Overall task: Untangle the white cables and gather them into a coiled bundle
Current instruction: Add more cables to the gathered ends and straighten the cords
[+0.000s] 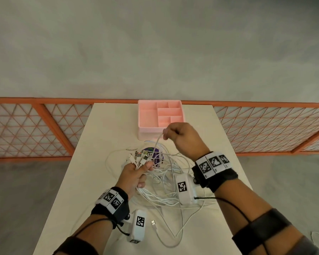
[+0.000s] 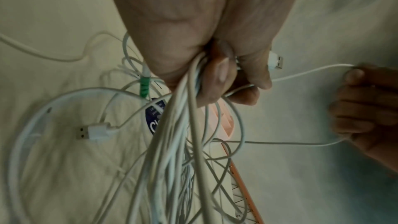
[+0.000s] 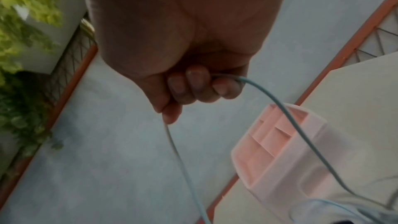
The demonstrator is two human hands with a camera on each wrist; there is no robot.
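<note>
White cables bunched in left fingers, one strand in right fingers

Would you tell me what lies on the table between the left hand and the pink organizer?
In the head view, a purple round object under loose white cables lies between the left hand and the pink organizer.

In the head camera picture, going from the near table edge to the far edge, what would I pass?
Loose USB plug → left hand gripping the white cables → purple round object → right hand pinching one cable → pink organizer tray.
</note>
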